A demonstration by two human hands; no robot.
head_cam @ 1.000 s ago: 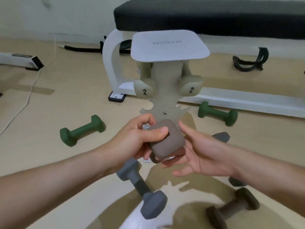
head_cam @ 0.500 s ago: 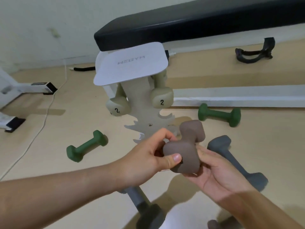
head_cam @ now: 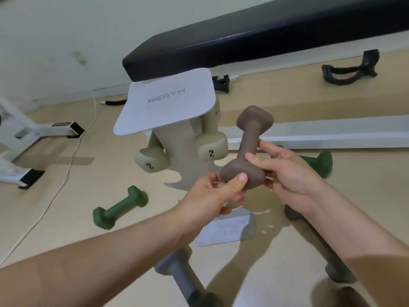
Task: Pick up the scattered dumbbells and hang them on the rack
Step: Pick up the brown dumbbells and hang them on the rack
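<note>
Your rack (head_cam: 186,156) is the only thing carrying anything here; 2 beige dumbbells marked 2 hang on it under the white top plate (head_cam: 168,100) that reads WEGYM, the left beige dumbbell (head_cam: 151,160) a bit lower than the right beige dumbbell (head_cam: 211,147).

The brown dumbbell (head_cam: 250,147) is up in the air just right of the rack, nearly upright, and both your hands are on it. Your left hand (head_cam: 212,196) pinches the lower head with the thumb on the front; your right hand (head_cam: 290,171) has its fingers wrapped round the handle.

Everything else sits on the tan floor (head_cam: 66,218). There's a green dumbbell (head_cam: 120,207) left of the rack, a grey dumbbell (head_cam: 183,282) under your left forearm and a dark dumbbell (head_cam: 321,249) under your right one. A weight bench (head_cam: 243,41) with a black pad runs along the pale wall (head_cam: 55,41) behind the rack; a white cable (head_cam: 66,173) trails across the floor on the left and a black strap (head_cam: 349,72) lies far right.

A second green dumbbell (head_cam: 318,160) is mostly hidden behind your right hand. The rack base (head_cam: 225,231) only peeks out below your left hand, and the lower part of the rack is covered by your hands. The grey dumbbell is blurry and cut off by the bottom edge.
</note>
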